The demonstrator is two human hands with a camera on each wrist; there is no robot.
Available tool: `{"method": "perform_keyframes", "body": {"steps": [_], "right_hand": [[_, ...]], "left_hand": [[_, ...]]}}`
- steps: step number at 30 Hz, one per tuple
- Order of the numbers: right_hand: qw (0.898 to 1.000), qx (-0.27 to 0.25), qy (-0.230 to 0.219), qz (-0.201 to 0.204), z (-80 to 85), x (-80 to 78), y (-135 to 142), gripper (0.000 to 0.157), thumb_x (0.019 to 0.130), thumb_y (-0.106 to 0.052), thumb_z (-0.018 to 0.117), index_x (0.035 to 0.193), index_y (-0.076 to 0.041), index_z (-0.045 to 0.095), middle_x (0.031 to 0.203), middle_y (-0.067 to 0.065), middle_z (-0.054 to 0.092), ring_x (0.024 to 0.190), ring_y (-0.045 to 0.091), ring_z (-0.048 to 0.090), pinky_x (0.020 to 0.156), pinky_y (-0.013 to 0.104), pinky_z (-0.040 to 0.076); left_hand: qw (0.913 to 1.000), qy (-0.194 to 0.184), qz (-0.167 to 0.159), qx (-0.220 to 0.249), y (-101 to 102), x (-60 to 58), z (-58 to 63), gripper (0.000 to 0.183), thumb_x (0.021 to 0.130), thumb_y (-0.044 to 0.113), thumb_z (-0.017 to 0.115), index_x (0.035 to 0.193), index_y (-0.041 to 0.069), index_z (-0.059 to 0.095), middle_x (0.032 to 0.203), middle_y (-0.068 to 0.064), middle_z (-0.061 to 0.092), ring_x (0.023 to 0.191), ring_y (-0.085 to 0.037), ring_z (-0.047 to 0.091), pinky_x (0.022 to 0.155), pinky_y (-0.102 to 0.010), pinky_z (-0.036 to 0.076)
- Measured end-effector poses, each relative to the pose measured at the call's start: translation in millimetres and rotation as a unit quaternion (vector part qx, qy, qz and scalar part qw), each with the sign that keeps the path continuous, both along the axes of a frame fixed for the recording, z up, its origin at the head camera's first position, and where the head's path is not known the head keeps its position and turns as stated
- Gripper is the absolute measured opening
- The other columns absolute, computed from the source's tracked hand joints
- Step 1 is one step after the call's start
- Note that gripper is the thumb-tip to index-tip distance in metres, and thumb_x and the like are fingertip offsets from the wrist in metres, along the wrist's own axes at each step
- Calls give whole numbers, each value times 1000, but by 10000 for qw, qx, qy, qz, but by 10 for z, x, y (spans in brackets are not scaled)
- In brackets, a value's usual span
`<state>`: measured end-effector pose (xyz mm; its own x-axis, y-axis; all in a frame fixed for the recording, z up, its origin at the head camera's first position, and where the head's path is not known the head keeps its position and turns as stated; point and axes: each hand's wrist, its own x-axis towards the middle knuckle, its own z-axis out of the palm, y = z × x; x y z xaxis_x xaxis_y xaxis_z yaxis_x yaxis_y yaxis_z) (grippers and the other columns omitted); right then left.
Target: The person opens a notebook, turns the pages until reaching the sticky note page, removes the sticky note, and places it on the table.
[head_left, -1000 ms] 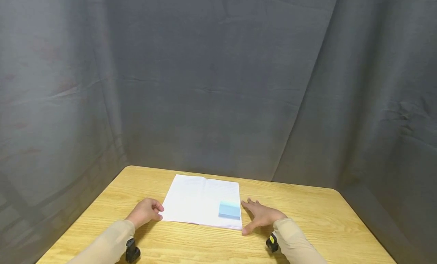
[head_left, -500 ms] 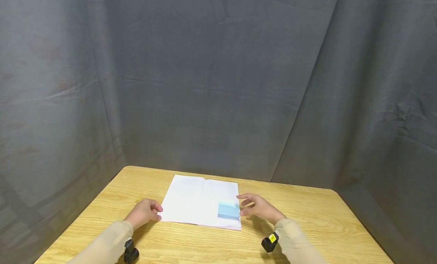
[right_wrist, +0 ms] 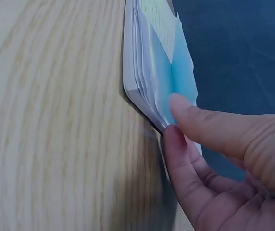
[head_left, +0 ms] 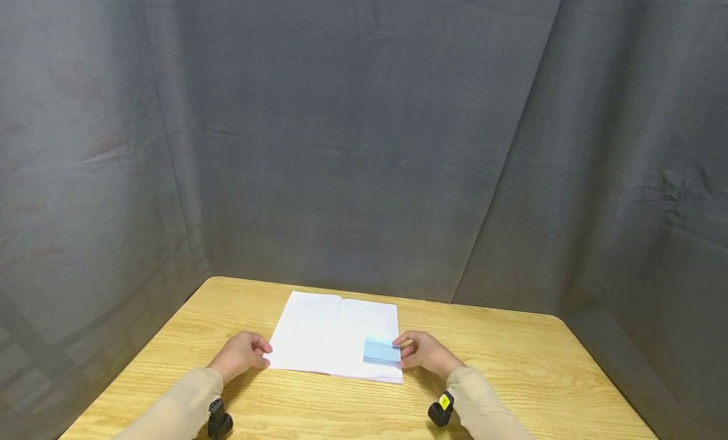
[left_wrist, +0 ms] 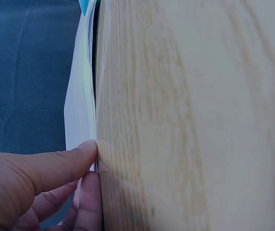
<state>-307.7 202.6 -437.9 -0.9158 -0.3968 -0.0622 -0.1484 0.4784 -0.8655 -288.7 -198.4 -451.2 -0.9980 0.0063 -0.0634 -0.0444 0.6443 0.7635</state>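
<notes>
An open notebook [head_left: 318, 332] with faintly ruled pages lies on the wooden table. On its right page, near the lower right corner, sits a light blue sticky note [head_left: 380, 350]; part of the blue paper [right_wrist: 183, 62] stands up along a crease in the right wrist view. My left hand [head_left: 241, 354] holds the lower left edge of the notebook, with thumb and fingertips at the pages [left_wrist: 80, 106]. My right hand [head_left: 426, 353] is at the right edge, its thumb [right_wrist: 214, 122] on the blue note and curled fingers beside the page corner. The exact contact underneath is hidden.
The wooden table [head_left: 512, 364] has rounded far corners. Grey curtains [head_left: 364, 143] hang behind it and along both sides. Small black devices [head_left: 440, 409] are strapped at both wrists over beige sleeves.
My right hand went from spread fingers beside the notebook to curled fingers, and moved left onto the blue note's right side. The left hand and notebook stay nearly in place.
</notes>
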Motion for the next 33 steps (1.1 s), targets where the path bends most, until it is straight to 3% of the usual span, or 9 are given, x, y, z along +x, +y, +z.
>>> {"method": "perform_keyframes", "body": {"steps": [5,12,23,33], "right_hand": [[9990,-201,-236,-329,-36,-21,-42,27,86,1,68,110,9,60,82,8,58,76,14,62,73,30,56],[9911,-817,-530,-910,-49,-72,-86,21,88,-2,67,105,9,61,86,11,64,75,14,64,73,30,58],[9807,-1436,-704,-1123,-109,-102,-105,14,88,-4,69,95,4,60,87,13,68,79,17,67,74,33,58],[9768,-1767,-771,-931,-126,-97,-89,12,90,0,65,84,-1,54,86,12,71,79,18,69,76,33,58]], "left_hand": [[10000,12,-6,-4,-2,0,-1,19,73,-3,78,87,2,66,81,-5,54,77,-19,47,67,-30,40],[10000,32,-25,36,-11,2,3,18,73,-3,78,87,2,66,81,-6,54,78,-19,47,67,-30,41],[10000,68,-27,61,-6,29,22,18,73,-4,77,87,1,66,81,-6,53,77,-19,47,66,-30,40],[10000,19,-26,81,-3,32,33,18,73,-4,77,87,1,66,81,-6,53,77,-19,46,67,-30,40]]}}
